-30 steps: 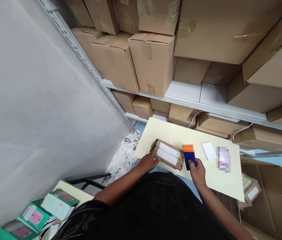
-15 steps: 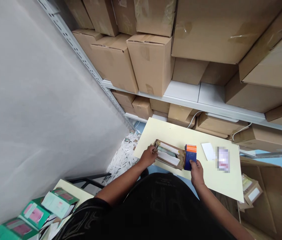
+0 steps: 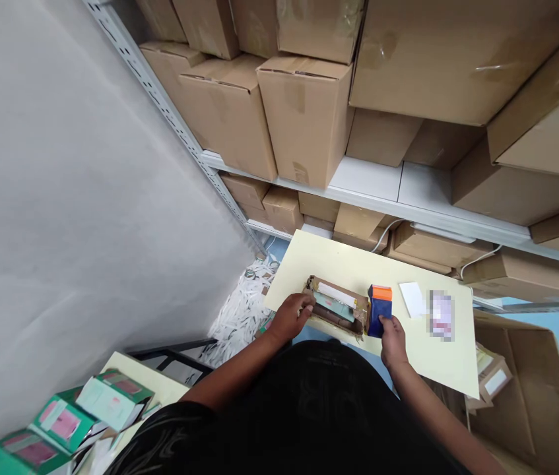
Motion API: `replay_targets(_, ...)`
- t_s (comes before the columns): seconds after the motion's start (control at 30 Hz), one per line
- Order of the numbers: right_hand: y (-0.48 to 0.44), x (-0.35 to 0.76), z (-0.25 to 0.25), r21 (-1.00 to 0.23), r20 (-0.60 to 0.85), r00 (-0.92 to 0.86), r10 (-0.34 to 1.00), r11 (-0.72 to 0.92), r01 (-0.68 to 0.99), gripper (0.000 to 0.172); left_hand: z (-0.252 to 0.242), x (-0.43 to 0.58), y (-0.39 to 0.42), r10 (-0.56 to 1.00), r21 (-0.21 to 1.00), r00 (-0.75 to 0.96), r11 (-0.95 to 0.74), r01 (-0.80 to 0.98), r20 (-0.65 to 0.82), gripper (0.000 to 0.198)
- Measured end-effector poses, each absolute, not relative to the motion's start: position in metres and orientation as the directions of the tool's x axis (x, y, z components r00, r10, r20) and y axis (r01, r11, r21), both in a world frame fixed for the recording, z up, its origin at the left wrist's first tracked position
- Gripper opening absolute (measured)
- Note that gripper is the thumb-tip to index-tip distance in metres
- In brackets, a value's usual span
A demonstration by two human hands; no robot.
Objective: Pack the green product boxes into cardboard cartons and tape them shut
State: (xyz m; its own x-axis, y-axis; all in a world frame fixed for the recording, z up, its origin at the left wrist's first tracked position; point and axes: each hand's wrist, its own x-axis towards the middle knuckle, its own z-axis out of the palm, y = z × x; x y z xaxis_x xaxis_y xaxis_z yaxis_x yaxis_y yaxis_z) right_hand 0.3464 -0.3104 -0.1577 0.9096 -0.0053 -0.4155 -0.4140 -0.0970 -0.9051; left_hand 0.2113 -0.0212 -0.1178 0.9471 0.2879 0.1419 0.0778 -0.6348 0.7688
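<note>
On a pale yellow table lies an open brown cardboard box (image 3: 358,325) with ragged tape at its ends. Inside shows a pale green pack (image 3: 328,306), and a white label (image 3: 334,293) runs along its far side. My left hand (image 3: 293,316) has its fingers bent over the box's left end, gripping the cardboard edge. In my right hand (image 3: 394,340) is a blue and orange tape dispenser (image 3: 381,311), held by its near end, right beside the box's right end.
The pale yellow table (image 3: 309,254) also bears a white card (image 3: 412,300) and a blurred pinkish item (image 3: 441,315). Shelves of cardboard boxes (image 3: 303,119) rise behind. A large open carton (image 3: 531,389) stands at right, green boxes (image 3: 64,419) at lower left, white paper strips (image 3: 239,310) on the floor.
The box's near flap, white side up before, no longer shows its white face, and more of the green pack is visible. My left hand has shifted slightly; the right still holds the dispenser.
</note>
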Motion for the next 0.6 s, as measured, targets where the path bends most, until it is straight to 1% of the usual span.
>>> replay_targets(0.07, -0.314, 0.351, -0.153, -0.913, -0.396, 0.918, 0.005, -0.109, -0.393, 0.028, -0.116, 0.215, -0.016, 0.122, 0.737, 0.982, -0.676, -0.025, 0.145, 0.027)
replay_targets(0.13, -0.318, 0.359, -0.145, -0.917, -0.383, 0.923, 0.026, -0.126, -0.377, 0.032, -0.114, 0.22, -0.009, 0.012, 0.69, 0.988, -0.717, -0.097, 0.151, 0.032)
replay_targets(0.2, -0.323, 0.369, -0.134, -0.92, -0.377, 0.924, 0.066, -0.146, -0.365, 0.037, -0.116, 0.226, -0.004, -0.048, 0.647, 0.992, -0.754, -0.114, 0.119, 0.035)
replay_targets(0.23, -0.325, 0.375, -0.126, -0.921, -0.373, 0.923, 0.094, -0.16, -0.356, 0.039, -0.118, 0.23, -0.002, -0.05, 0.628, 0.994, -0.772, -0.099, 0.095, 0.032)
replay_targets(0.3, -0.326, 0.386, -0.108, -0.923, -0.36, 0.919, 0.16, -0.203, -0.326, 0.041, -0.123, 0.238, -0.002, -0.002, 0.6, 0.999, -0.8, -0.032, 0.051, 0.025)
replay_targets(0.4, -0.315, 0.397, -0.081, -0.915, -0.358, 0.893, 0.274, -0.292, -0.277, 0.042, -0.131, 0.249, -0.007, 0.137, 0.595, 0.99, -0.799, 0.086, 0.042, 0.021)
replay_targets(0.5, -0.289, 0.397, -0.065, -0.886, -0.391, 0.825, 0.407, -0.41, -0.218, 0.042, -0.133, 0.257, -0.015, 0.237, 0.618, 0.971, -0.769, 0.161, 0.041, 0.025)
replay_targets(0.6, -0.255, 0.389, -0.063, -0.853, -0.413, 0.765, 0.495, -0.504, -0.135, 0.04, -0.127, 0.261, -0.02, 0.285, 0.671, 0.958, -0.71, 0.213, -0.002, 0.016)
